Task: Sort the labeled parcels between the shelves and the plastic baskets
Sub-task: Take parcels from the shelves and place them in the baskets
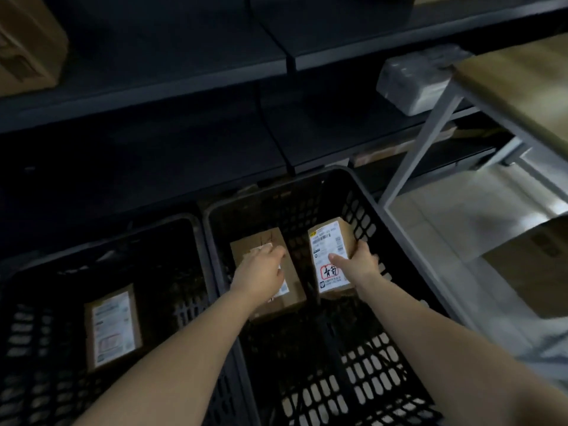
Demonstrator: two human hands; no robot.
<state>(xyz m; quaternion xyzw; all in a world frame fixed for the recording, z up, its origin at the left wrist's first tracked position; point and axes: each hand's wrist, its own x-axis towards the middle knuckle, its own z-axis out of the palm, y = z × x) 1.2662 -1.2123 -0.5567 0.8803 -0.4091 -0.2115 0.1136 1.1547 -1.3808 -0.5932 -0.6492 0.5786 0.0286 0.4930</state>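
The labeled parcel is at 3 o'clock in the right basket, grasped by the right hand, thumb on its label. At its 9 o'clock the left hand lies on a second parcel; if the fingers grasp it, I cannot tell.

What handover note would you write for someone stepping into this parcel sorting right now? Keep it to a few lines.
Right hand grips the labeled parcel in the right basket.
Left hand lies on the second parcel beside it; grip unclear.
A third parcel lies in the left basket; a grey wrapped parcel sits on the shelves.
Probably left: place these two by their labels.
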